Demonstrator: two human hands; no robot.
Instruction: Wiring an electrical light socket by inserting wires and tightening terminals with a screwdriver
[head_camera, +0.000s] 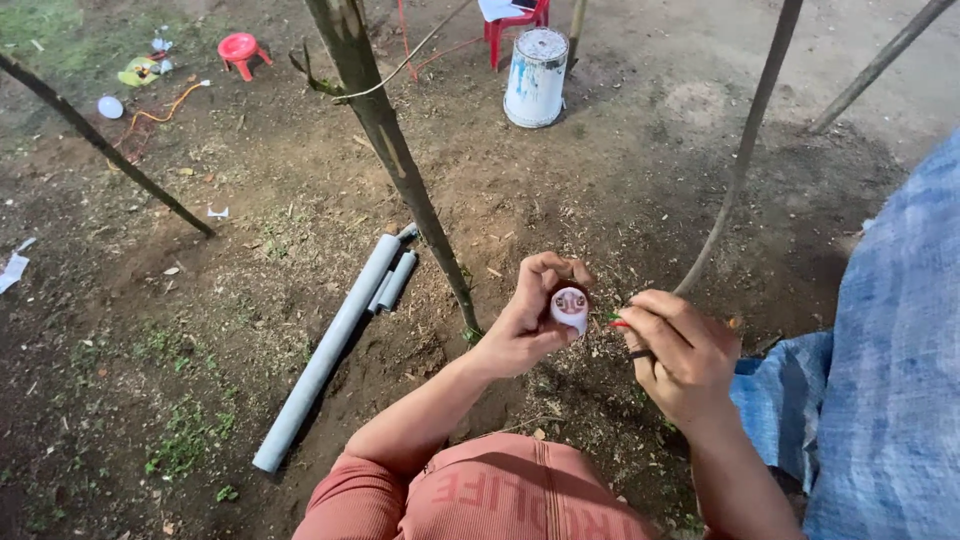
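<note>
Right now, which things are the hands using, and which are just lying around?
In use:
left hand holding a small white round fitting
right hand holding a thin red tool

Lying about:
grey pipes
white bucket
red stool
blue tarp

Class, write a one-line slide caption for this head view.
Left hand holds a small white fitting beside the right hand, above bare ground with grey pipes.

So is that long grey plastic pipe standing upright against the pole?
No, the long grey plastic pipe lies flat on the dirt ground, left of the left hand.
</note>
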